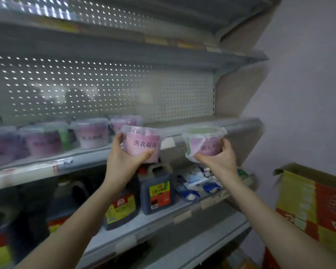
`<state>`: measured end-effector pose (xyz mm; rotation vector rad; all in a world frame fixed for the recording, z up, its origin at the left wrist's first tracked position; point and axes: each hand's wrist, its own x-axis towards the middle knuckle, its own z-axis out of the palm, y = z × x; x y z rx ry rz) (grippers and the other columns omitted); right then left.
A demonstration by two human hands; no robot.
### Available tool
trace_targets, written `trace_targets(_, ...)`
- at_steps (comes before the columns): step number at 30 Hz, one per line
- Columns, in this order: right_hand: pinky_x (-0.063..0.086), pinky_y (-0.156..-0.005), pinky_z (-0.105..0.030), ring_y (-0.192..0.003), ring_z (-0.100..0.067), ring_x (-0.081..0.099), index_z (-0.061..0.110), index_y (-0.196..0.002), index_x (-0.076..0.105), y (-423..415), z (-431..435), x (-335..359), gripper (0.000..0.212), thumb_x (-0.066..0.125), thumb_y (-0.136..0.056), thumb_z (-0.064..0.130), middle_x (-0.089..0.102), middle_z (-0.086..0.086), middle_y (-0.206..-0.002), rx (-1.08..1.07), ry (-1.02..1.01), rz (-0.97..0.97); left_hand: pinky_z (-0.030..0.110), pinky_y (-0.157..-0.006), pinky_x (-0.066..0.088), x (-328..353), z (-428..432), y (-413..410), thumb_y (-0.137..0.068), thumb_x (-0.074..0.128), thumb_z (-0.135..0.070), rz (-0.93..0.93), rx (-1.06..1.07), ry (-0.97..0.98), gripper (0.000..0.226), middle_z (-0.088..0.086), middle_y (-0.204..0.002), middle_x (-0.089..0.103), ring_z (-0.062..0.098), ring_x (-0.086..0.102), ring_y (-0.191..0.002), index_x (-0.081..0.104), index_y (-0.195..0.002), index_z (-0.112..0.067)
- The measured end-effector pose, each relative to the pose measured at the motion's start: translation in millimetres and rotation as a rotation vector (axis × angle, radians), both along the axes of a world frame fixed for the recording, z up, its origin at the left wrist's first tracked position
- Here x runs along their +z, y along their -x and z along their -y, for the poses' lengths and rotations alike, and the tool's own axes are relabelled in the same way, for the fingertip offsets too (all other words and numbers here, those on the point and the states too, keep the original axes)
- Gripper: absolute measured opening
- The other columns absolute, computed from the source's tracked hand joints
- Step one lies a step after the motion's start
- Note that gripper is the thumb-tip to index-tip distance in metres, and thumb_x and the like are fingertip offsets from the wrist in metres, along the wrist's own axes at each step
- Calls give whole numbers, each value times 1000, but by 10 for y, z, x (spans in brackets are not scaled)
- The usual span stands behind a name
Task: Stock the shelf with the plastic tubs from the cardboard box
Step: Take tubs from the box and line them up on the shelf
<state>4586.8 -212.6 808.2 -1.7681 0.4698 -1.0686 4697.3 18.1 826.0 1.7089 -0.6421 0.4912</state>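
My left hand grips a clear plastic tub with a pink label, held just in front of the middle shelf's edge. My right hand holds a second clear tub with green and purple contents, tilted slightly, a little to the right at the same height. Several similar tubs stand in a row on the left part of that shelf. The cardboard box, yellow and red, stands at the lower right.
The right part of the middle shelf behind the held tubs is bare, backed by a perforated panel. Dark sauce jugs and blue-white packets fill the shelf below. A wall is on the right.
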Motion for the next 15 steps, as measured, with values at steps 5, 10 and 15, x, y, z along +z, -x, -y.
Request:
trace_targets(5, 37, -91, -23, -110, -9, 45, 17, -141, 34, -238, -329, 332, 97, 88, -60, 23, 47, -1, -137, 90, 23, 42, 35, -108, 37, 219, -443, -99, -64, 85, -32, 59, 84, 49, 96, 3, -141, 43, 17, 45, -127, 32, -142, -12)
trace_targets(10, 39, -90, -25, -118, -18, 50, 16, -137, 37, -544, -650, 491, 95, 89, -58, 26, 50, -4, -135, 155, 35, 48, 37, -107, 39, 334, -923, -253, -59, 84, -46, 55, 174, 76, 104, 3, -142, 44, 17, 46, -126, 32, -143, -14)
trace_targets(15, 42, -91, -26, -119, -19, 52, 17, -137, 39, -829, -948, 602, 98, 90, -54, 29, 52, -2, -133, 166, 81, 62, 38, -104, 43, 418, -1247, -394, -62, 84, -41, 56, 211, 92, 100, 4, -139, 45, 19, 47, -124, 32, -142, -14)
